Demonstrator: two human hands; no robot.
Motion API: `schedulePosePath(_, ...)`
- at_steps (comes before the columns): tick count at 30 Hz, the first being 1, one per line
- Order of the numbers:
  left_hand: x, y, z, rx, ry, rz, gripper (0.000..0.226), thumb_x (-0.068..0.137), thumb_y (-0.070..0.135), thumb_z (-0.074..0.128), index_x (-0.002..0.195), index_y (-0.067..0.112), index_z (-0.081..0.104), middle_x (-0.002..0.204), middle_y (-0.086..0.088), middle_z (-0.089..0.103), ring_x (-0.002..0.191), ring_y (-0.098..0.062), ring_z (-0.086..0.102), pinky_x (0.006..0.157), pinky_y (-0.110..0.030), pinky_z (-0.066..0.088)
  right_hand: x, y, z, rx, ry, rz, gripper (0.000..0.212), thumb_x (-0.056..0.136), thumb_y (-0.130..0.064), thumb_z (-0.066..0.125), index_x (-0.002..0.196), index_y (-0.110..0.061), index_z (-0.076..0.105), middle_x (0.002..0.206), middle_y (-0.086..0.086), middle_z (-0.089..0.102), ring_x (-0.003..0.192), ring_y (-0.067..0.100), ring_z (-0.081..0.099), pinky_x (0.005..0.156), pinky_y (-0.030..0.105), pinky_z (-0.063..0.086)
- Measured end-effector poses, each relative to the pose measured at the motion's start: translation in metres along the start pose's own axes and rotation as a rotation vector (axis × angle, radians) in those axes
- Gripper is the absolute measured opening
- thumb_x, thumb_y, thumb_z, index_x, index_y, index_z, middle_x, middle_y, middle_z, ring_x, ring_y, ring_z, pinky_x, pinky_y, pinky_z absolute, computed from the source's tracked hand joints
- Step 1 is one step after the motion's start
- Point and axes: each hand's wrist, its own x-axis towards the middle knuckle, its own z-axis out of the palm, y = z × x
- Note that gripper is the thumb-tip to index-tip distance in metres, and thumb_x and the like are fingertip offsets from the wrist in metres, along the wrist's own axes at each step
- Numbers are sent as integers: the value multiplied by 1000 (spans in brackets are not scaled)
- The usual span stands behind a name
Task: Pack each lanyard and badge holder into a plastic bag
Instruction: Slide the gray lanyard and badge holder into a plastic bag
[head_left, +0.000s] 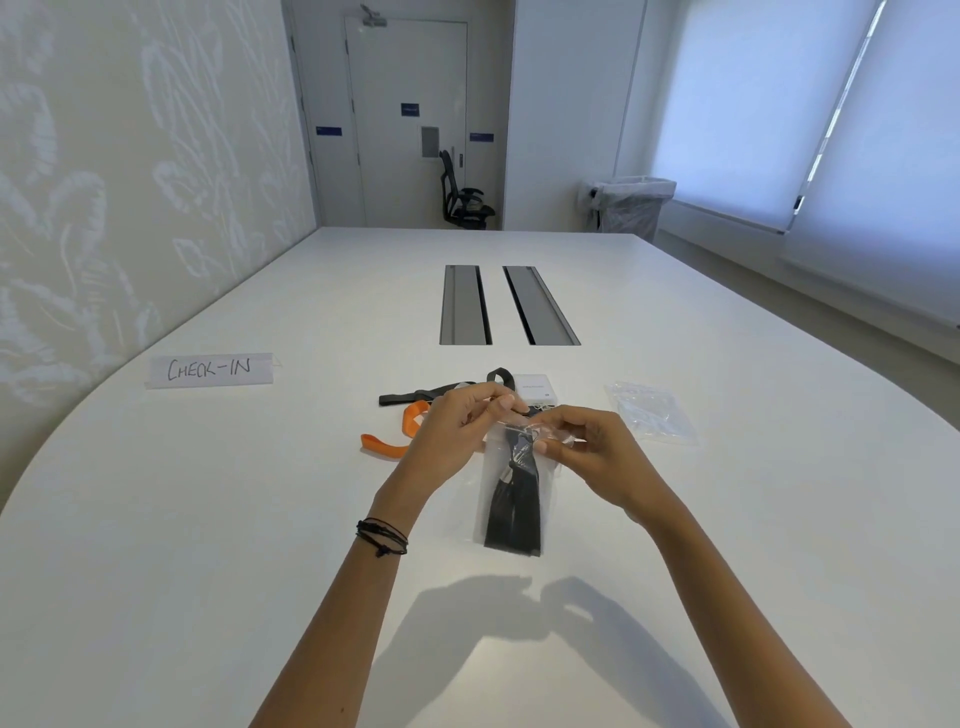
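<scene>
Left hand (457, 421) and right hand (587, 447) each grip the mouth of the plastic bag (511, 499), black lanyard (514, 519) inside, above the counter (208, 519); spare bags (652, 415) at two o'clock. Uneven pinching could leave the seal gaping.

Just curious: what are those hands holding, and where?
The left hand and right hand pinch the top edge of a plastic bag holding a black lanyard.

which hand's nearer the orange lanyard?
Left. The left hand sits just right of the orange lanyard; the right hand is farther right, across the plastic bag both pinch.
</scene>
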Motion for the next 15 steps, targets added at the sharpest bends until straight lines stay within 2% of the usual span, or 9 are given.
schedulePosePath(2, -2, 2, -5, -32, -53, -38, 14, 93, 26, 52, 92, 18, 64, 95, -2, 69, 85, -7, 64, 61, -14, 51, 0, -1, 0, 26, 24, 1, 17, 82, -12, 69, 98, -14, 71, 95, 10, 70, 89, 29, 62, 71, 21, 52)
schedulePosePath(5, -5, 5, -9, -49, -83, -48, 11, 90, 21, 57, 80, 22, 60, 83, 1, 67, 63, 3, 59, 51, -8, 42, 0, -1, 1, 37, 25, 11, 15, 83, -11, 68, 98, -14, 71, 96, 9, 70, 90, 28, 63, 74, 23, 53)
schedulePosePath(7, -5, 5, -10, -14, -46, -24, 14, 88, 18, 60, 75, 23, 58, 81, 0, 69, 62, 3, 60, 53, -8, 43, -1, 0, 4, 35, 21, 27, 14, 83, -12, 69, 96, -16, 71, 96, 11, 70, 90, 27, 63, 76, 26, 54)
schedulePosePath(11, -4, 1, -9, 61, 53, -6, 6, 85, 19, 65, 80, 17, 63, 81, -2, 71, 75, -6, 67, 71, -13, 49, -1, -6, 8, 71, 57, 49, 14, 81, -6, 69, 92, -15, 71, 94, 14, 70, 77, 11, 62, 67, 15, 51)
schedulePosePath(15, -4, 1, -12, 75, 69, -23, 5, 81, 19, 70, 78, 17, 66, 73, 2, 70, 66, 0, 65, 66, -8, 48, -2, -9, 10, 100, 68, 68, 14, 80, -5, 70, 90, -15, 72, 91, 11, 71, 75, 9, 63, 63, 13, 50)
